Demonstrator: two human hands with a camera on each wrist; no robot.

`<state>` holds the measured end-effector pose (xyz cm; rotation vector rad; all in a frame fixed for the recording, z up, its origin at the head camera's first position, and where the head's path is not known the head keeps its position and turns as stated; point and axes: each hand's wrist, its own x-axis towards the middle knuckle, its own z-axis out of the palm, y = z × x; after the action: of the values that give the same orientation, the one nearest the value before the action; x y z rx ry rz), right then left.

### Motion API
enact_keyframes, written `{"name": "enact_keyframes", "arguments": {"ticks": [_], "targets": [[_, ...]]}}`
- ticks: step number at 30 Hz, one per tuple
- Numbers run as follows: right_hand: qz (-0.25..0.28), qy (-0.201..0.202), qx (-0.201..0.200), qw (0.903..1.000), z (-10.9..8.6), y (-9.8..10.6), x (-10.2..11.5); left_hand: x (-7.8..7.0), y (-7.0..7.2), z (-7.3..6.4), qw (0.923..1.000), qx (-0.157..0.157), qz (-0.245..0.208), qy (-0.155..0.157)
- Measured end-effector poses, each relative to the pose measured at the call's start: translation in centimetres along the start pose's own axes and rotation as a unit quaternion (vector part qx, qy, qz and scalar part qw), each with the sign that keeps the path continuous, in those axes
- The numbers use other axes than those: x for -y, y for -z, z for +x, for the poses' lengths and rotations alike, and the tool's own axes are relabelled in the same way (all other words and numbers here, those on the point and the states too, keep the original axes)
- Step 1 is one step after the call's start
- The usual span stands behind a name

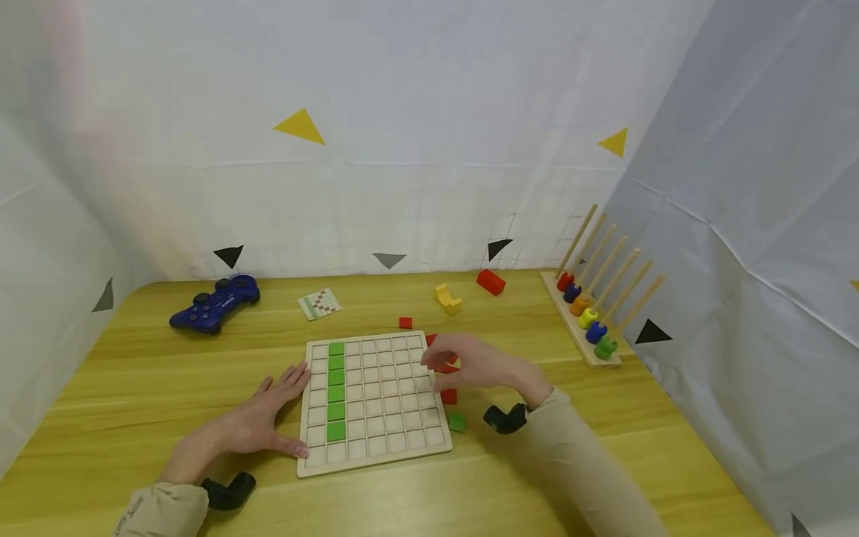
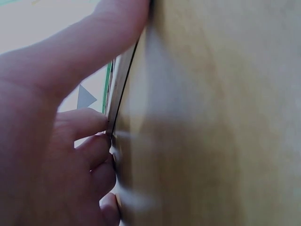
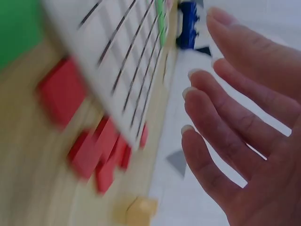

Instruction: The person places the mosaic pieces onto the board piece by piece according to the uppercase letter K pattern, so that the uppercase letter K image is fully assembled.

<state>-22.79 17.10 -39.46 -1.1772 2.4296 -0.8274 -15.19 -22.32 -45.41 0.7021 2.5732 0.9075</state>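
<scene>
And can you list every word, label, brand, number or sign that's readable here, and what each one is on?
"SONY", as it appears to read: small pale lettering on the blue game controller; any button symbols are too small to read.
Left sleeve: dark marking, too small to read.
Small card: a coloured grid pattern; any text is too small to read.
Grid board: no writing visible.
</scene>
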Motion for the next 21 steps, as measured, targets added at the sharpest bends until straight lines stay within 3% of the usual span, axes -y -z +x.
{"name": "enact_keyframes", "arguments": {"ticks": [9, 21], "targets": [[0.019, -0.01, -0.011, 0.9997, -3.6, 0.5, -4.0, -0.1, 0.1, 0.0, 1.0, 0.002, -0.007, 0.002], [0.003, -0.052, 0.035, 0.998, -3.3, -1.3, -4.7, -0.2, 0.1, 0.0, 0.9999, 0.009, -0.009, 0.006]]}}
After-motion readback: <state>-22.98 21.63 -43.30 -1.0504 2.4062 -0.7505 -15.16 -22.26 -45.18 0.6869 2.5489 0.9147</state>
